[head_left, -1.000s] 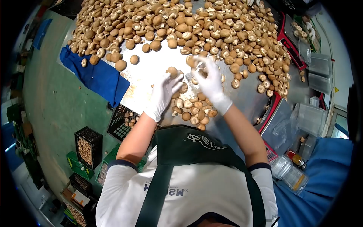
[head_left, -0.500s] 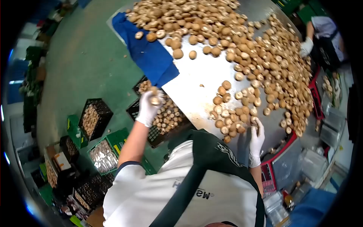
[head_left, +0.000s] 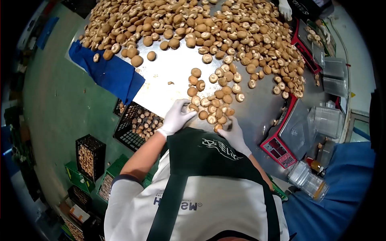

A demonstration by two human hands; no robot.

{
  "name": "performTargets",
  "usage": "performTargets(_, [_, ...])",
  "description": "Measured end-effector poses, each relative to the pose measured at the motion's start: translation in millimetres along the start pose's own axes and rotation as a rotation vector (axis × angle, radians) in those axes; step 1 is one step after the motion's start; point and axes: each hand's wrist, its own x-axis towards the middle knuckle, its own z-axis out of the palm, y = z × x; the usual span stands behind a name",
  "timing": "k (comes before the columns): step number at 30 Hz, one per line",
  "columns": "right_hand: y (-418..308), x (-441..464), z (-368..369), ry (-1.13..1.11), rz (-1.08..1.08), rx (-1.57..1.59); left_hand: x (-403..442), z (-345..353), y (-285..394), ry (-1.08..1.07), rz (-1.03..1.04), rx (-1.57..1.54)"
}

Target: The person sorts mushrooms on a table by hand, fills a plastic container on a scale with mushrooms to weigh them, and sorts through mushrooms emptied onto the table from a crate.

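Brown-capped mushrooms (head_left: 215,103) lie in a loose cluster on the metal table in front of my body. My left hand (head_left: 177,116), in a white glove, is at the left edge of this cluster. Its thumb and forefinger close around one mushroom (head_left: 194,107). Across the cluster, my right hand (head_left: 234,135), gloved too, has its thumb and fingers apart. Those fingertips are close beside a mushroom (head_left: 218,127) at the near edge; contact is hard to make out.
A large mushroom heap (head_left: 181,24) covers the table's far side. At the left edge hangs a blue cloth (head_left: 104,74), above a black crate (head_left: 124,130) holding mushrooms. Red scales (head_left: 279,150) and clear trays (head_left: 327,120) stand right. A co-worker's gloved hand (head_left: 285,10) shows at the top.
My left hand has moved from above the black crate to the table cluster, and the mushroom it held is gone from it. My right hand is now at the cluster's near edge. The view has shifted.
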Motion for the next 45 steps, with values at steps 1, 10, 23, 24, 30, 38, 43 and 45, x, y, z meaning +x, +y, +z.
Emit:
performTargets(1, [-7.4,6.2,5.4,0.023,-0.014,-0.008,6.5,9.7,5.8,-0.034,-0.071,0.033])
performTargets(10, [-13.7,49.0,5.6,-0.043,0.112,0.729,27.5,0.0,-5.0,-0.323,-0.204,-0.949])
performTargets(23, [1.5,27.3,-9.8,0.093,0.083,0.817,25.8,-7.8,-29.1,-0.104,-0.477,-1.381])
performTargets(24, [2.2,23.8,-10.2,0.143,0.075,0.769,25.7,-10.0,-33.5,-0.100,-0.491,-1.386])
performTargets(30, [-3.0,18.7,-8.6,0.284,-0.149,0.226,21.4,-8.2,-23.8,-0.047,-0.469,-1.072])
performTargets(38, [-46.0,61.6,4.6,0.053,-0.019,0.509,26.0,8.2,8.6,-0.203,-0.323,-0.752])
performTargets(43, [-62.5,44.7,-8.4,0.098,-0.254,0.637,28.4,19.7,39.2,-0.453,-0.313,-0.949])
performTargets(45, [-77.9,27.1,-12.8,0.098,-0.359,0.471,30.1,29.3,56.4,-0.502,-0.291,-0.901])
